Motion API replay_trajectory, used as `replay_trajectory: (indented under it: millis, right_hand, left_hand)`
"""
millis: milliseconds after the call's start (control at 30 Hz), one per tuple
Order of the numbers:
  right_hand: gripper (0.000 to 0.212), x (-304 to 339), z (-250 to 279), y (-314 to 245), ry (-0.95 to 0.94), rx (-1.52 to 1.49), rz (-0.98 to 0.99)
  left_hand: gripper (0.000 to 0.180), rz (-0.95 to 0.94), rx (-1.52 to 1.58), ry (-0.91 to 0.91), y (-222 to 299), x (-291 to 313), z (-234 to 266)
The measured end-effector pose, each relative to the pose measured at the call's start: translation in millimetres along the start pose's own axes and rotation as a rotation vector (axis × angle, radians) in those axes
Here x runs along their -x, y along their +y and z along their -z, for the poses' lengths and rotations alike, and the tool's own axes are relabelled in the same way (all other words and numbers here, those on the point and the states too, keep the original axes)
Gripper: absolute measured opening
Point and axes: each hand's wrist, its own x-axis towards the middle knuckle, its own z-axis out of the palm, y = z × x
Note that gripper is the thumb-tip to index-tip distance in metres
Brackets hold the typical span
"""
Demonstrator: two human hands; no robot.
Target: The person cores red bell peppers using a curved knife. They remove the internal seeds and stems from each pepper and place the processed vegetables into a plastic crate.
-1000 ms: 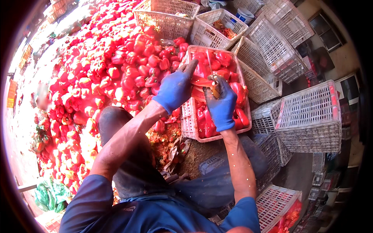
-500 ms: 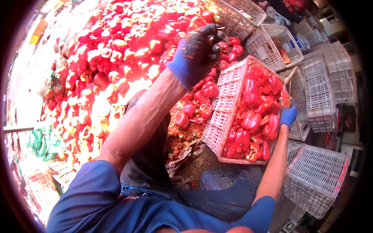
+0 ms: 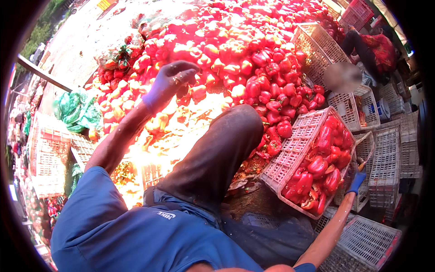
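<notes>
My left hand (image 3: 168, 86), in a blue glove with dark, stained fingers, is raised over the heap of red bell peppers (image 3: 267, 68). Its fingers bend loosely and stand apart, with nothing visible in them. Right of my knee, a tilted pale plastic crate (image 3: 290, 156) holds red bell peppers (image 3: 318, 167), some broken or cut. Just past the crate's right side is my right hand (image 3: 357, 181), in a blue glove. Its fingers look closed around a small brownish-orange thing that is too small to make out.
Stacked pale crates (image 3: 385, 158) line the right side, and another crate (image 3: 362, 240) lies at the lower right. A person in red (image 3: 378, 52) sits at the far right. Green netting (image 3: 79, 111) and a crate (image 3: 52, 152) are on the left. Pepper scraps litter the ground.
My left hand has swung left, away from the filled crate, and its fist has loosened. My right hand has drawn slightly off the crate's right rim. The whole view has shifted.
</notes>
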Motion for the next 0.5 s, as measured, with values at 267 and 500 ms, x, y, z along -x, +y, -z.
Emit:
replay_trajectory:
  millis: [267, 500]
  right_hand:
    - [0.054, 72.8, -31.3, -175.2, -0.261, 0.318, 0.252]
    - [0.05, 83.7, -36.9, -190.2, -0.394, 0.677, 0.324]
  left_hand:
    - [0.027, 0.846, -0.809, -1.013, -81.1, 243.0, 188.6]
    - [0.047, 0.567, -0.261, -0.156, -105.3, 192.4, 140.6]
